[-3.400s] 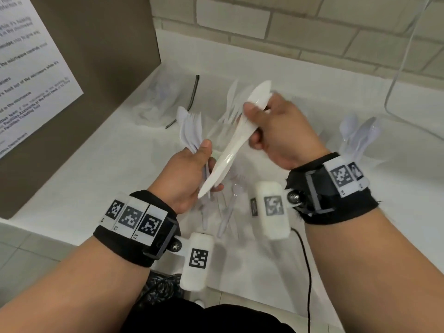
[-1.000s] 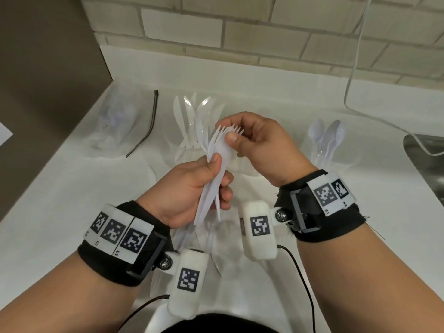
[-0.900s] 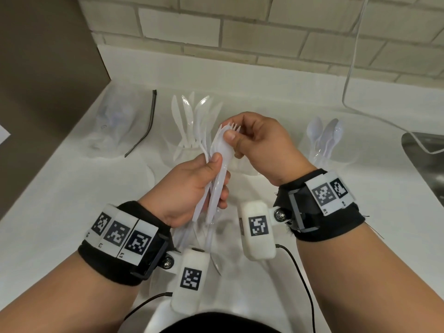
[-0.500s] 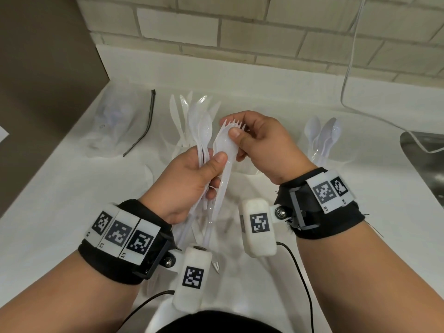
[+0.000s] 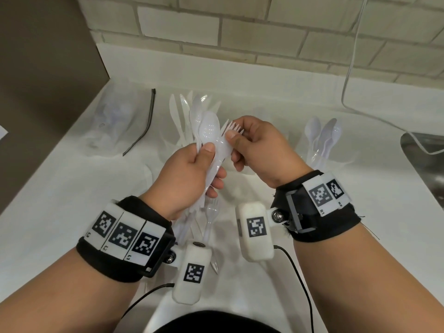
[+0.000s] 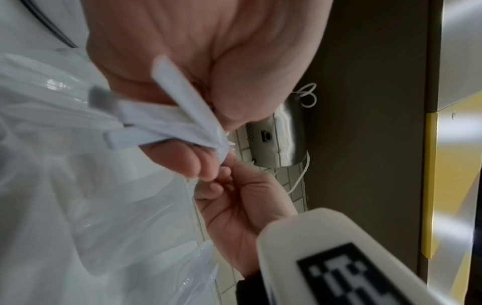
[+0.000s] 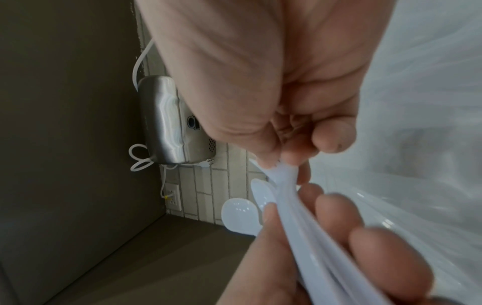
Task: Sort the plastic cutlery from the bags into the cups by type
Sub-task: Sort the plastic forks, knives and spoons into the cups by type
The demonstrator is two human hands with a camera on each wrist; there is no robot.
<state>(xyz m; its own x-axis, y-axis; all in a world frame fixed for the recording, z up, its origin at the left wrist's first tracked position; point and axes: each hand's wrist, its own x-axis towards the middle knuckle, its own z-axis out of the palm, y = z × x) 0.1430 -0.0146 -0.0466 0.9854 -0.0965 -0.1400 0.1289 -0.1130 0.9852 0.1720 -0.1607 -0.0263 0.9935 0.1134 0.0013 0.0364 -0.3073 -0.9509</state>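
My left hand (image 5: 211,165) grips a bundle of white plastic cutlery (image 5: 213,162) by the handles, above the white counter (image 5: 60,188). A spoon (image 5: 208,129) fans out to the left at the top of the bundle. My right hand (image 5: 236,130) pinches the tined heads of the forks (image 5: 231,126) between thumb and forefinger. In the left wrist view the cutlery handles (image 6: 180,121) cross inside my left hand's curled fingers. In the right wrist view my right hand (image 7: 283,163) pinches the fork necks beside a spoon bowl (image 7: 238,212). One clear cup at the back holds knives (image 5: 176,114); another cup on the right holds spoons (image 5: 323,138).
A clear plastic bag (image 5: 113,121) with a black zip strip lies at the back left. A loose fork (image 5: 211,213) and other pieces lie on clear plastic under my hands. A steel sink (image 5: 425,162) is at the right edge, with a white cable (image 5: 350,68) hanging down the brick wall.
The spoon has swung left out of the bundle, away from the forks. My right thumb has slid off the spoon bowl onto the fork heads. My left hand keeps its grip.
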